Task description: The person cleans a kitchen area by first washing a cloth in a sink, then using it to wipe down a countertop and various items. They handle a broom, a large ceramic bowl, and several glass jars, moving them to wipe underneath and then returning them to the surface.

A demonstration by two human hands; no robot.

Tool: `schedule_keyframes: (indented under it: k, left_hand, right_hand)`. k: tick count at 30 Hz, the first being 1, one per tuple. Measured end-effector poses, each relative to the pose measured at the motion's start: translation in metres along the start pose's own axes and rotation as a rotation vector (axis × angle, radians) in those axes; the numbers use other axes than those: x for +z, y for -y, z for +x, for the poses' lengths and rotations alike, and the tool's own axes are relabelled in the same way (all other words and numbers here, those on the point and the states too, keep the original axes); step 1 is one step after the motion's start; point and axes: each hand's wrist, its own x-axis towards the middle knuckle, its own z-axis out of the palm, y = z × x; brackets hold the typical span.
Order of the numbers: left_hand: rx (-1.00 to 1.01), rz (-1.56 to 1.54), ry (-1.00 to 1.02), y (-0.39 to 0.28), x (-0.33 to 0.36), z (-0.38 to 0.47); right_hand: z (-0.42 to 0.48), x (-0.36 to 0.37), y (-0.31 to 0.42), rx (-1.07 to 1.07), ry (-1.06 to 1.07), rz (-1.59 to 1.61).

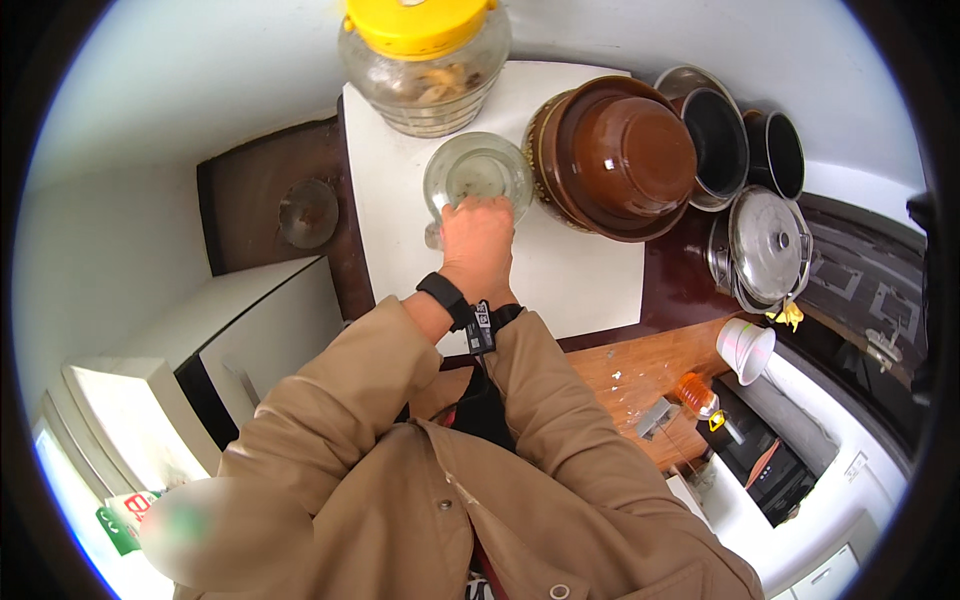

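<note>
In front of me on a white board [405, 262] stands a clear glass jar [480, 169] with a round open top and some dark specks at its bottom. My left hand [478, 244] is at its near side, fingers curled over the rim. Beneath it, my right hand [505, 289] is mostly covered, so its fingers and grip are hidden. A small translucent piece [433, 235] shows beside my left hand; I cannot tell if it belongs to the jar. Both wrists wear black straps, and a small tag with printing hangs between them.
Behind stands a large glass jar [431, 82] with a yellow lid. To the right are an upturned brown glazed basin [637, 150], dark-lined pots [712, 142] and a lidded metal pot [765, 240]. A white cabinet [270, 337] is left; a white bucket [746, 351] stands lower right.
</note>
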Motion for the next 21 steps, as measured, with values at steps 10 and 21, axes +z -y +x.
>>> schedule_keyframes:
  k: [10, 21]
  left_hand:
    - [0.180, -0.225, -0.071, 0.022, -0.036, -0.017]
    - [-0.833, -1.838, 0.354, 0.103, -0.029, -0.131]
  right_hand:
    - [-0.045, 0.035, -0.014, 0.135, 0.197, -0.266]
    - [-0.121, 0.089, -0.029, -0.160, 0.302, -1.583]
